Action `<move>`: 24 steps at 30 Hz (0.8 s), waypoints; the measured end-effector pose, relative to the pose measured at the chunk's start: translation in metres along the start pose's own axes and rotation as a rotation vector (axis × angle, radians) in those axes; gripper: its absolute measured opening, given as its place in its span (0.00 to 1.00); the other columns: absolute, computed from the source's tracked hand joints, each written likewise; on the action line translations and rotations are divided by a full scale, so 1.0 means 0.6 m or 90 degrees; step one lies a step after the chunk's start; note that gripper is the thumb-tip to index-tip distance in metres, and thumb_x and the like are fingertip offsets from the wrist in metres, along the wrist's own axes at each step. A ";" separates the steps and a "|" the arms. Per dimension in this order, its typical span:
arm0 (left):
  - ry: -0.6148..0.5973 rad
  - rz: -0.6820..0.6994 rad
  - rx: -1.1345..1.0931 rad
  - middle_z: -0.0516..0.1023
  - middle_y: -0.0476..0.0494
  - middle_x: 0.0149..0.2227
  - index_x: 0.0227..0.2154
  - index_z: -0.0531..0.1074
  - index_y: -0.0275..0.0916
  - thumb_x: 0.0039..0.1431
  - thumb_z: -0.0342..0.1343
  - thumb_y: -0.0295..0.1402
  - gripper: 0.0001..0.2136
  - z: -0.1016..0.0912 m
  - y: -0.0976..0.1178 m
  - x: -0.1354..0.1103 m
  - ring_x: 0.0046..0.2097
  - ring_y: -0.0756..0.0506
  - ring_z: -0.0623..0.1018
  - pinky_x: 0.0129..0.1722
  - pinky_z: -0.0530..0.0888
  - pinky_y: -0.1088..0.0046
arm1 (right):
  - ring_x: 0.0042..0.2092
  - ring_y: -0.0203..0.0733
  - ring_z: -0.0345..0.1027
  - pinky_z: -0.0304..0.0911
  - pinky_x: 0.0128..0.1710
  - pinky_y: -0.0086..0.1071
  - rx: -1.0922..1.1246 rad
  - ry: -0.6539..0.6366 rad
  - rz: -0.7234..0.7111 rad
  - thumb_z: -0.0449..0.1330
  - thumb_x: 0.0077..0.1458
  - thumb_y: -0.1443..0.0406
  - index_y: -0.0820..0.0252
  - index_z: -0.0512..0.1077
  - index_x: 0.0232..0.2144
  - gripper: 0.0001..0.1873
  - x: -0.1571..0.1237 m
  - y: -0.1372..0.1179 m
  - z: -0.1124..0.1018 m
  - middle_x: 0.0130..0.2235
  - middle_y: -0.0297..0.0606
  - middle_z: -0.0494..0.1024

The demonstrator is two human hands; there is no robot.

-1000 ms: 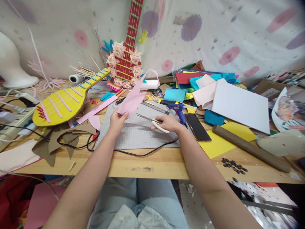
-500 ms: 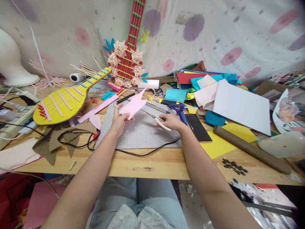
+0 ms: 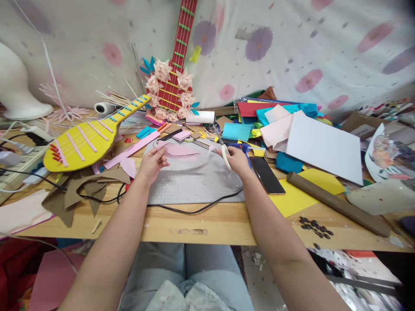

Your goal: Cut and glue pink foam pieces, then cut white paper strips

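Note:
My left hand [image 3: 151, 165] pinches the left end of a thin pink paper piece [image 3: 181, 151], which stretches out to the right above the grey cutting mat [image 3: 194, 185]. In my right hand [image 3: 238, 160] are scissors with white handles [image 3: 226, 157], their blades pointing up and away from me. A small pale pink scrap [image 3: 212, 148] shows just left of the scissors. A blue glue gun [image 3: 248, 147] lies partly hidden behind my right hand. Beside that wrist lies a black phone [image 3: 266, 175].
A yellow paper lute [image 3: 82, 144] lies at left; a red one trimmed with paper flowers [image 3: 170, 90] leans at the back. Coloured sheets and a white board [image 3: 326, 147] fill the right. A brown roll [image 3: 340, 203], dark beads [image 3: 316, 226] and a black cord [image 3: 194, 211] lie nearer.
The pink paper has tilted to show a narrower side. The scissors have swung from pointing left to pointing away from me. A small pink scrap now shows beside them.

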State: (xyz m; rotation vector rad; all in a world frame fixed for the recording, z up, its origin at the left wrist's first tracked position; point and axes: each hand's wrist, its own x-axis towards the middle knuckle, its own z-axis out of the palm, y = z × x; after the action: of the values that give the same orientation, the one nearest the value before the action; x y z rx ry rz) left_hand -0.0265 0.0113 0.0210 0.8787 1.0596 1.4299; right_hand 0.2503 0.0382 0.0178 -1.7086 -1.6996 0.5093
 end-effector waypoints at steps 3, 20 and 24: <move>0.041 0.063 0.018 0.70 0.53 0.19 0.24 0.71 0.37 0.40 0.63 0.37 0.10 -0.010 -0.004 0.013 0.24 0.54 0.70 0.26 0.68 0.80 | 0.28 0.36 0.60 0.51 0.27 0.28 0.067 0.029 -0.030 0.55 0.44 0.47 0.60 0.69 0.26 0.21 -0.007 -0.012 0.011 0.26 0.35 0.71; -0.157 -0.039 0.175 0.72 0.54 0.21 0.46 0.65 0.37 0.34 0.66 0.33 0.31 0.037 -0.042 -0.017 0.23 0.51 0.72 0.21 0.66 0.79 | 0.26 0.32 0.62 0.57 0.25 0.27 0.486 -0.240 0.059 0.68 0.27 0.64 0.59 0.62 0.26 0.22 -0.041 -0.080 0.095 0.24 0.29 0.69; -0.104 -0.128 0.081 0.75 0.48 0.28 0.36 0.69 0.35 0.36 0.65 0.34 0.21 0.044 -0.045 -0.018 0.27 0.51 0.74 0.26 0.70 0.77 | 0.26 0.31 0.61 0.56 0.25 0.27 0.517 -0.151 0.097 0.68 0.26 0.63 0.59 0.60 0.27 0.24 -0.031 -0.084 0.110 0.25 0.28 0.68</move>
State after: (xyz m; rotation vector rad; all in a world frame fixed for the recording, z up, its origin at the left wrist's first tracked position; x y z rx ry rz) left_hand 0.0084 0.0044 0.0044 0.9349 1.0905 1.1154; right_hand 0.1670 0.0282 0.0026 -1.1988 -1.2355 1.3061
